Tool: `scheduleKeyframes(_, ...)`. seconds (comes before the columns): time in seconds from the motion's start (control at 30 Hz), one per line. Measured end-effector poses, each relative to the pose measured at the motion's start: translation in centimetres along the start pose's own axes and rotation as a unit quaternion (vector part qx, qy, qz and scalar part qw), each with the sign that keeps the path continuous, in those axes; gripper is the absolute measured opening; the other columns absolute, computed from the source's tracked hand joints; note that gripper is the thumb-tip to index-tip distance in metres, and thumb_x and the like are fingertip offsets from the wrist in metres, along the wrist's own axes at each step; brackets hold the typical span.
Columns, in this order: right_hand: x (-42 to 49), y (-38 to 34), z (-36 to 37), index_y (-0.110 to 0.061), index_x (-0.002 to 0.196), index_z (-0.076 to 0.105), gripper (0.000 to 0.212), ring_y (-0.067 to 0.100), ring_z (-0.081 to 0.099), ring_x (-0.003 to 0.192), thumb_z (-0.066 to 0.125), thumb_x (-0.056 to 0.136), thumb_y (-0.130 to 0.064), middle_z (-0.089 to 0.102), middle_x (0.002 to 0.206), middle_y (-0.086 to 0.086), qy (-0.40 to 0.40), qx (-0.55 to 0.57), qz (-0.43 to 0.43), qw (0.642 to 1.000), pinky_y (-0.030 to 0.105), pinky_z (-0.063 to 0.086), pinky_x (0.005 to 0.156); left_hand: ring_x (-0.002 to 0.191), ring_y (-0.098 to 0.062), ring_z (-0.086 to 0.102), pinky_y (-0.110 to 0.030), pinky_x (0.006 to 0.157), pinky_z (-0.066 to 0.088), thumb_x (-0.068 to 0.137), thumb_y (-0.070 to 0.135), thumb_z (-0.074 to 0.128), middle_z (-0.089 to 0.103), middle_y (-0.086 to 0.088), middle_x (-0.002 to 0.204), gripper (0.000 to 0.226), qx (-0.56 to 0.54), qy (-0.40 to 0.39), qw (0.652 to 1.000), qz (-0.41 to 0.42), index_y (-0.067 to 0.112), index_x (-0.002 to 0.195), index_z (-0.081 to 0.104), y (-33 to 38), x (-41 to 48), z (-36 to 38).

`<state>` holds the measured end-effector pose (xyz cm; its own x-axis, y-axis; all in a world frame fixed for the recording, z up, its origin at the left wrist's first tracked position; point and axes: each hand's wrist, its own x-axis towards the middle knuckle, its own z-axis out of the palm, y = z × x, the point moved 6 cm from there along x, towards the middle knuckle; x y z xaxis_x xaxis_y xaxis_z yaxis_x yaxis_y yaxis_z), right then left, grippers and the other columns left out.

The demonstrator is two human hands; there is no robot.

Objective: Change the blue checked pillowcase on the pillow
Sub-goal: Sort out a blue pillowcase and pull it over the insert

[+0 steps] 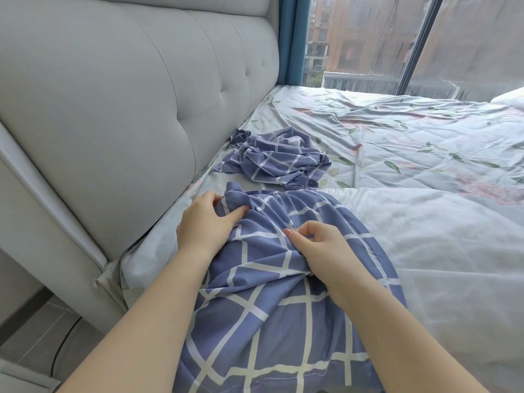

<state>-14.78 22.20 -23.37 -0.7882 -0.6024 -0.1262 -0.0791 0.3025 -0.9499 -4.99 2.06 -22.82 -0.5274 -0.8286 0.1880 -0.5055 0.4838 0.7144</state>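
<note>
**Blue checked pillowcase [269,307] gripped in both hands on the bed**

Nearest the head camera, the hemmed edge of the blue checked pillowcase runs across the bottom of the view, with two bare forearms reaching forward over it. It lies lengthwise on the bed, along the side nearest the headboard [113,109], and its far end is gathered into folds.

The hands are apart, each clamped on the cloth. The left hand [204,222] holds the bunched far corner between thumb and fingers, close to the foot of the headboard. The right hand [320,248] sits nearer the middle, fingers curled, pinching up a ridge of fabric.

Just beyond the gathered end lies a second checked pillowcase [278,160], crumpled in a heap against the base of the grey tufted headboard. White padded bedding [439,265] lies beside the held pillowcase on the right; whether it is the pillow I cannot tell. A floral sheet [397,137] covers the rest of the bed, wrinkled. Behind it stand a teal curtain [292,38] and a large window [368,38] facing brick buildings
</note>
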Motion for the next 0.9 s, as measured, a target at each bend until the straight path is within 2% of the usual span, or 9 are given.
scheduleKeyframes(0.13, -0.1, 0.0, 0.5, -0.006, 0.077, 0.055, 0.033, 0.014, 0.039, 0.061, 0.062, 0.093, -0.034, 0.046, 0.065, 0.004, -0.01, -0.035, -0.016, 0.999, 0.027, 0.032, 0.058, 0.091, -0.019, 0.058, -0.028, 0.068, 0.042, 0.086, 0.06, 0.059, 0.065, 0.007, 0.089, 0.039, -0.061, -0.106, 0.992, -0.038, 0.026, 0.105, 0.062, 0.0, 0.0, 1.8)
scheduleKeyframes(0.27, -0.2, 0.2, 0.4, -0.004, 0.08, 0.058, 0.037, 0.014, 0.044, 0.062, 0.062, 0.093, -0.039, 0.05, 0.065, 0.004, -0.007, -0.01, -0.013, 1.0, 0.027, 0.037, 0.061, 0.079, -0.022, 0.057, -0.037, 0.077, 0.046, 0.081, 0.056, 0.066, 0.061, 0.01, 0.069, 0.032, -0.093, -0.091, 0.992, 0.003, 0.025, 0.081, 0.059, 0.6, 0.3, 1.6)
scheduleKeyframes(0.4, 0.9, -0.8, -2.1, -0.008, 0.084, 0.063, 0.027, 0.013, 0.056, 0.05, 0.057, 0.099, -0.031, 0.062, 0.062, 0.002, 0.107, 0.133, -0.027, 0.985, 0.03, 0.051, 0.053, 0.063, -0.015, 0.042, -0.032, 0.061, 0.036, 0.092, 0.029, 0.064, 0.051, -0.005, 0.063, 0.03, -0.142, -0.087, 0.983, 0.075, 0.003, 0.082, 0.05, 2.3, -1.0, 0.4)
scheduleKeyframes(0.47, 2.2, -1.9, -4.6, -0.012, 0.088, 0.064, 0.021, 0.015, 0.067, 0.067, 0.056, 0.099, -0.029, 0.071, 0.077, -0.001, 0.195, 0.061, -0.088, 0.975, 0.037, 0.056, 0.072, 0.063, -0.011, 0.041, -0.031, 0.061, 0.037, 0.095, 0.02, 0.061, 0.052, -0.011, 0.066, 0.023, -0.187, -0.092, 0.973, 0.098, 0.002, 0.085, 0.053, 2.8, -1.6, -0.2)
scheduleKeyframes(0.53, 3.7, -3.3, -6.5, -0.018, 0.096, 0.065, 0.013, 0.015, 0.066, 0.089, 0.057, 0.098, -0.029, 0.07, 0.093, -0.005, 0.22, -0.027, -0.129, 0.966, 0.035, 0.052, 0.087, 0.069, -0.012, 0.045, -0.032, 0.065, 0.04, 0.096, 0.022, 0.061, 0.056, -0.023, 0.077, 0.021, -0.239, -0.107, 0.959, 0.11, 0.002, 0.09, 0.058, 3.3, -2.4, -0.8)
scheduleKeyframes(0.67, 7.4, -4.4, -7.7, -0.018, 0.115, 0.067, 0.033, 0.017, 0.063, 0.104, 0.056, 0.097, -0.042, 0.069, 0.108, -0.002, 0.139, -0.079, -0.107, 0.981, 0.039, 0.049, 0.096, 0.077, -0.015, 0.049, -0.037, 0.069, 0.043, 0.089, 0.034, 0.069, 0.059, -0.032, 0.087, 0.036, -0.344, -0.122, 0.924, 0.118, -0.001, 0.095, 0.062, 4.6, -4.6, -2.3)
scheduleKeyframes(0.73, 8.6, -4.5, -7.5, -0.009, 0.099, 0.071, 0.042, 0.016, 0.061, 0.087, 0.054, 0.096, -0.048, 0.069, 0.088, 0.007, 0.107, -0.104, -0.091, 0.985, 0.039, 0.049, 0.086, 0.077, -0.015, 0.05, -0.037, 0.068, 0.044, 0.083, 0.04, 0.074, 0.061, -0.029, 0.081, 0.045, -0.394, -0.116, 0.905, 0.11, -0.002, 0.095, 0.063, 4.8, -5.6, -2.9)
scheduleKeyframes(0.8, 8.6, -4.8, -7.0, -0.006, 0.06, 0.049, 0.055, 0.016, 0.041, 0.058, 0.055, 0.095, -0.048, 0.041, 0.056, 0.01, 0.091, -0.132, -0.096, 0.982, 0.036, 0.037, 0.059, 0.077, -0.012, 0.053, -0.033, 0.068, 0.046, 0.074, 0.041, 0.079, 0.064, -0.012, 0.079, 0.04, -0.396, -0.104, 0.906, 0.109, 0.006, 0.09, 0.069, 4.8, -6.2, -3.5)
scheduleKeyframes(0.9, 8.1, -5.0, -6.3, -0.016, 0.053, 0.027, 0.06, 0.014, 0.02, 0.047, 0.062, 0.093, -0.044, 0.021, 0.051, 0.0, 0.056, -0.154, -0.083, 0.983, 0.029, 0.018, 0.048, 0.08, 0.0, 0.064, -0.014, 0.069, 0.049, 0.072, 0.031, 0.073, 0.074, 0.011, 0.088, 0.013, -0.401, -0.078, 0.908, 0.097, 0.031, 0.083, 0.078, 4.8, -6.5, -4.2)
